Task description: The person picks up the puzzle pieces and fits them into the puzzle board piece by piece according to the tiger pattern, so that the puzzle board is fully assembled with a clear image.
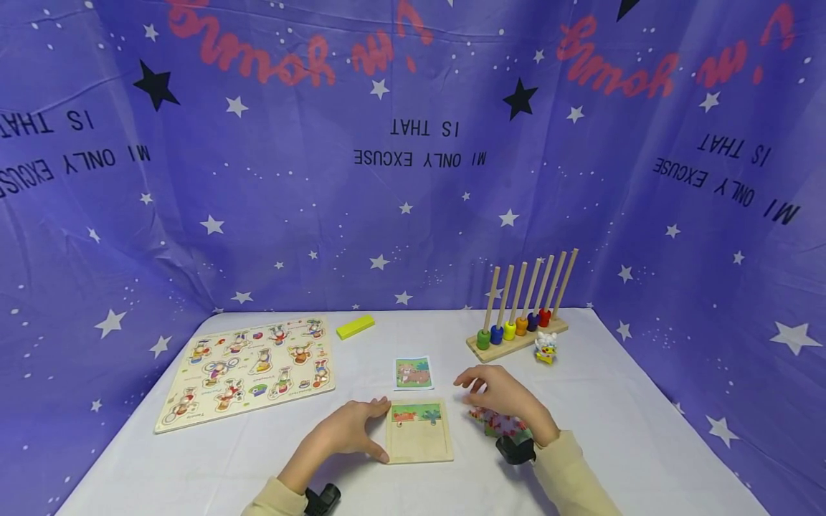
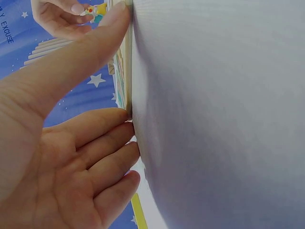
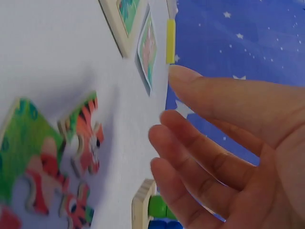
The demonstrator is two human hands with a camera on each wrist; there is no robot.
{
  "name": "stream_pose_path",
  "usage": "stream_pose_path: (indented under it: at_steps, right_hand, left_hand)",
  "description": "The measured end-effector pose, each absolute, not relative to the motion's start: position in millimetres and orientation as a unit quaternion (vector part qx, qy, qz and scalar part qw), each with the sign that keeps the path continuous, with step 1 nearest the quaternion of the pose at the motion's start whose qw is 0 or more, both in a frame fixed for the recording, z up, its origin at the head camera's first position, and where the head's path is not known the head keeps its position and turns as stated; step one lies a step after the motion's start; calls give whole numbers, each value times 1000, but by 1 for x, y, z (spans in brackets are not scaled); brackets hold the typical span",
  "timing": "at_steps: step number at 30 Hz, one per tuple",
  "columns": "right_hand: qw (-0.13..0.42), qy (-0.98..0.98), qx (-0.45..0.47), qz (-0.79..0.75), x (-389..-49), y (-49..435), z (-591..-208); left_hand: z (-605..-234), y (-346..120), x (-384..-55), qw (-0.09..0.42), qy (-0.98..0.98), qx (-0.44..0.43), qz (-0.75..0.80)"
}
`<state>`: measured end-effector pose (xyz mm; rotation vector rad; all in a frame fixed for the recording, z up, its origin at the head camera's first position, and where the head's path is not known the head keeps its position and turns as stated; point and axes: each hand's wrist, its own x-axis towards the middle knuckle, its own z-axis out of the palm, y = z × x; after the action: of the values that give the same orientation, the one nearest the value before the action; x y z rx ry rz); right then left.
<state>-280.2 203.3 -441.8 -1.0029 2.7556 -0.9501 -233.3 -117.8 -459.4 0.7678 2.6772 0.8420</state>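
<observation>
A wooden puzzle board lies at the near middle of the table, with picture pieces along its far side and bare wood nearer. My left hand rests at the board's left side, thumb at the near corner and fingertips at the far corner. In the left wrist view its fingers are nearly straight. Loose puzzle pieces with tiger-striped parts lie to the right, partly hidden by my right hand. That hand hovers over the table with bent, loose fingers and nothing between them.
A picture card lies just beyond the board. At the left is a large peg-puzzle board, with a yellow block beside it. A bead rack with upright rods stands at the back right, a small figurine before it.
</observation>
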Motion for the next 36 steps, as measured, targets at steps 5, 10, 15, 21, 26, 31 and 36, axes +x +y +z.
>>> stream_pose_path:
  at_steps: [5, 10, 15, 21, 26, 31, 36]
  right_hand:
    - [63, 891, -328, -308, -283, 213, -442]
    - [100, 890, -315, -313, -284, 220, -445]
    - [111, 895, -307, -303, -288, 227, -451]
    - [107, 899, -303, -298, -288, 229, -455]
    - [103, 899, -302, -299, -286, 227, -454]
    - [95, 903, -302, -291, -285, 226, -453]
    - [79, 908, -302, -279, -287, 226, -454]
  left_hand:
    - [-460, -118, -234, 117, 913, 262, 289]
    - [-460, -118, -234, 119, 912, 263, 290]
    - [-461, -118, -235, 120, 911, 264, 292]
    - [-461, -118, -235, 118, 912, 264, 290]
    - [-461, -118, -235, 118, 913, 262, 289]
    - [-461, -118, -234, 119, 913, 261, 289]
    - [-461, -118, -234, 119, 913, 262, 290]
